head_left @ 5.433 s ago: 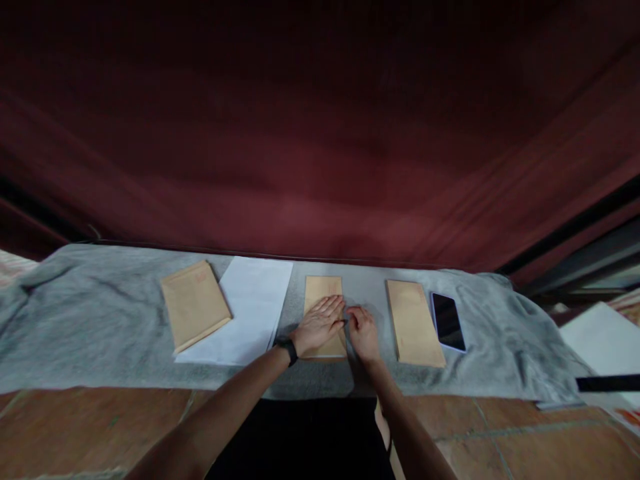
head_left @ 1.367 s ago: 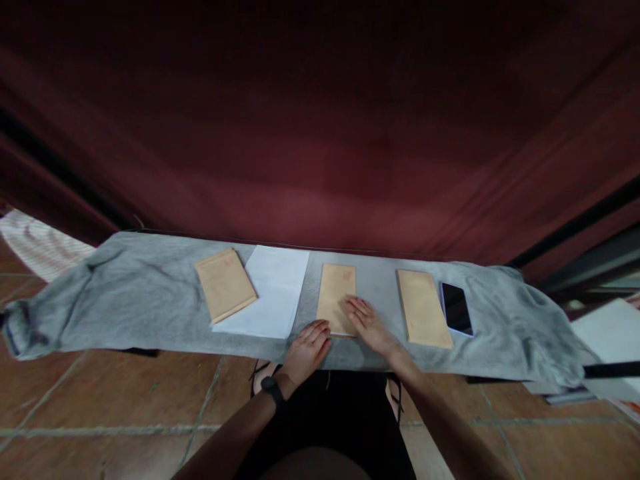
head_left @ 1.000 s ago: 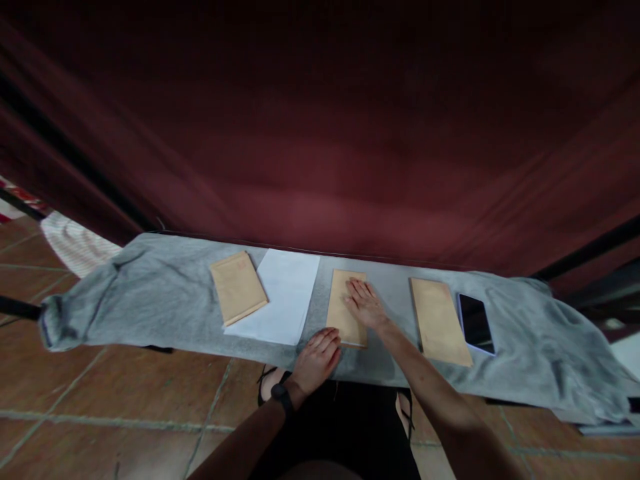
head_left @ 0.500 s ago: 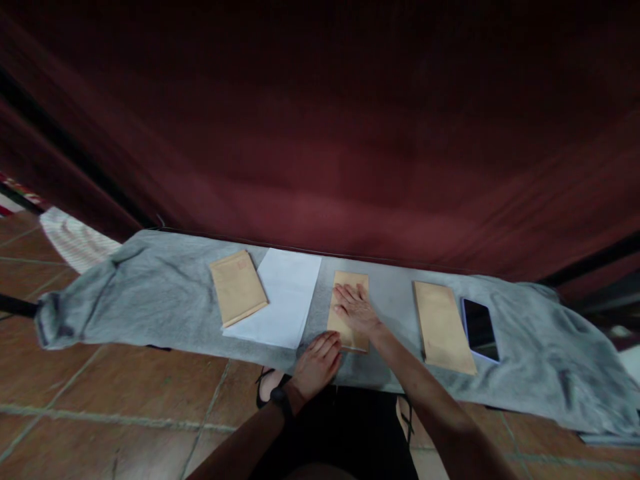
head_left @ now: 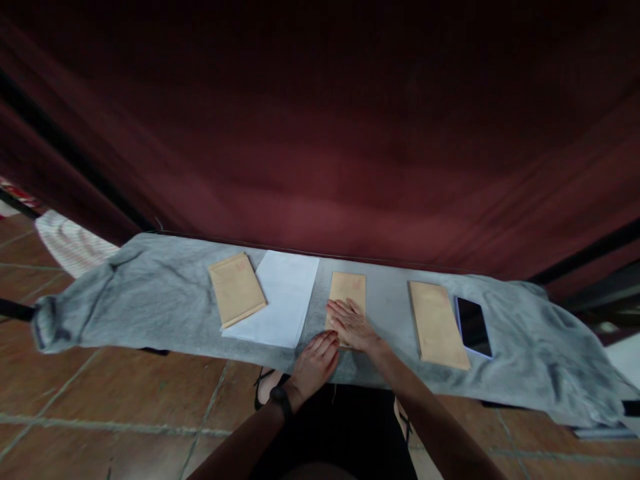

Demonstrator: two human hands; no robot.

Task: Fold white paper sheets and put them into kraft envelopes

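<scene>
A brown paper envelope (head_left: 347, 285) lies in front of me on a grey cloth. Its upper part shows, with a faint reddish mark at the top right. My right hand (head_left: 351, 327) rests flat across its lower half, fingers stretched to the upper left. At the envelope's bottom left corner is my left hand (head_left: 316, 360), its fingers extended close together and the fingertips on the edge. Neither hand grasps anything that I can see. The hands cover most of the envelope's lower end.
Left of the hands, a stack of brown envelopes (head_left: 237, 288) overlaps white paper sheets (head_left: 287, 293). More brown envelopes (head_left: 439, 325) lie to the right, beside a dark-screened phone (head_left: 473, 327). Grey cloth (head_left: 150, 293) covers the narrow surface. A dark red curtain (head_left: 320, 167) hangs behind.
My right hand has slid down the envelope towards me, uncovering its upper part and the reddish mark. My left hand stays at the lower left corner. The view has shifted slightly.
</scene>
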